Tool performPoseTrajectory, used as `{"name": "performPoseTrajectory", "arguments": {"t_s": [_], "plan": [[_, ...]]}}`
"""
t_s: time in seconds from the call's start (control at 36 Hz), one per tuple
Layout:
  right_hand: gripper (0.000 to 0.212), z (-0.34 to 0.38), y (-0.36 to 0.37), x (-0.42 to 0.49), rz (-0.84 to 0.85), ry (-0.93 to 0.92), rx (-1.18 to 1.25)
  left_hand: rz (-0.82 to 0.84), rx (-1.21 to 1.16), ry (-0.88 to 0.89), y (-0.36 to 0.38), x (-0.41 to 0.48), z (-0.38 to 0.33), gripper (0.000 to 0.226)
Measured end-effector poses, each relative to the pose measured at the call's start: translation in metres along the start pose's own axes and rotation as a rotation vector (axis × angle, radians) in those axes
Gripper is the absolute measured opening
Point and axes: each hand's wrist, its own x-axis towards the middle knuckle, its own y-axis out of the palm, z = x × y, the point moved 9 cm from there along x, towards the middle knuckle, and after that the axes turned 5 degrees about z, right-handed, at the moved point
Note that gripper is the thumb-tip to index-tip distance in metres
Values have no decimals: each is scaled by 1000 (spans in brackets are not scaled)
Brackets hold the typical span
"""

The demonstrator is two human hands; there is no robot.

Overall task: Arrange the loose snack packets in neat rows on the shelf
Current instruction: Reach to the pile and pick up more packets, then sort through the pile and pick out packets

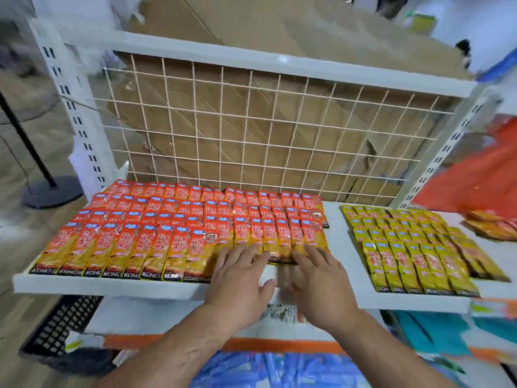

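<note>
The orange packets (179, 228) lie in overlapping rows on the white shelf (112, 287). The left hand (240, 275) and right hand (319, 278) press flat on the front row's right end, fingers straight, gripping nothing. Too hard a push would likely ruck the rows behind; a backward drag could spill packets off the edge.

Rows of packets (179, 219) covered the left of the shelf (112, 287); a smaller block (414, 247) lay apart to their right. Behind them stood a grid (265, 130), cardboard (223, 37) behind it.
</note>
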Motion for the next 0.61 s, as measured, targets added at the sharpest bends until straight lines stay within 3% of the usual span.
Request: {"name": "performPoseTrajectory", "arguments": {"t_s": [0.14,0.31,0.61], "plan": [[71,-80,5,-42,28,60,2,33,40,76,19,3,-87,75],[73,-178,-19,-108,63,120,55,35,15,121,43,5,-198,61],[69,-336,-41,-188,45,302,124,57,52,265,70,25,-364,78]]}}
